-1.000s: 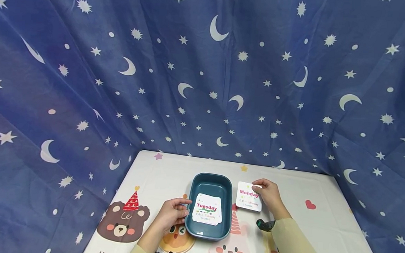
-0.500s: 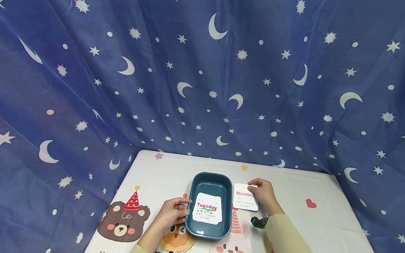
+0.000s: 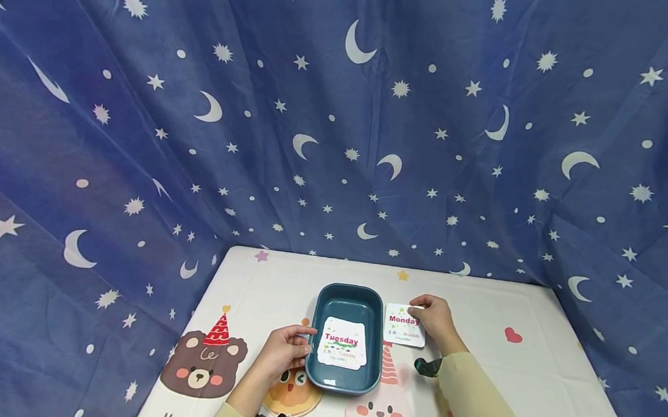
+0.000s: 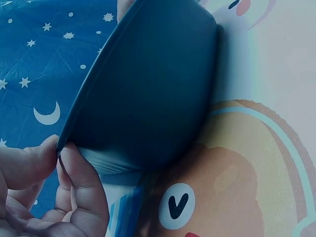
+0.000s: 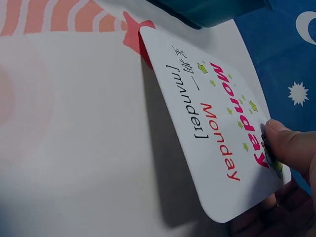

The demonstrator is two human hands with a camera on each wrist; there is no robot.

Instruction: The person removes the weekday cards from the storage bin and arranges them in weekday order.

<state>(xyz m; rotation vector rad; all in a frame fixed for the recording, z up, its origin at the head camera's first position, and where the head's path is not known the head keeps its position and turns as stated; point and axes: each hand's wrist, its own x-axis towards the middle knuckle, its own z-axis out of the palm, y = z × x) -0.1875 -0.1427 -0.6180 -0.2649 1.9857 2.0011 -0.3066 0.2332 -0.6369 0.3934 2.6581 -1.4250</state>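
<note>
A dark teal plastic tub (image 3: 350, 299) stands on the table, its left rim pinched between the thumb and fingers of my left hand (image 3: 284, 352). The pinch shows closely in the left wrist view, where the tub wall (image 4: 148, 89) fills the middle. Inside the tub lies a stack of white cards, the top card (image 3: 340, 352) reading "Tuesday". Right of the tub, my right hand (image 3: 437, 320) pinches a white "Monday" card (image 3: 400, 334) at its upper right corner. In the right wrist view that card (image 5: 197, 123) is tilted, casting a shadow on the tablecloth.
A white tablecloth (image 3: 484, 383) with cartoon prints covers the table, including a bear (image 3: 200, 369) at left and a heart (image 3: 512, 335) at right. A blue curtain (image 3: 338, 138) with moons and stars hangs behind and at both sides.
My right hand has moved slightly left with the Monday card, bringing it closer to the tub, and then stayed almost still. My left hand keeps its grip on the rim.
</note>
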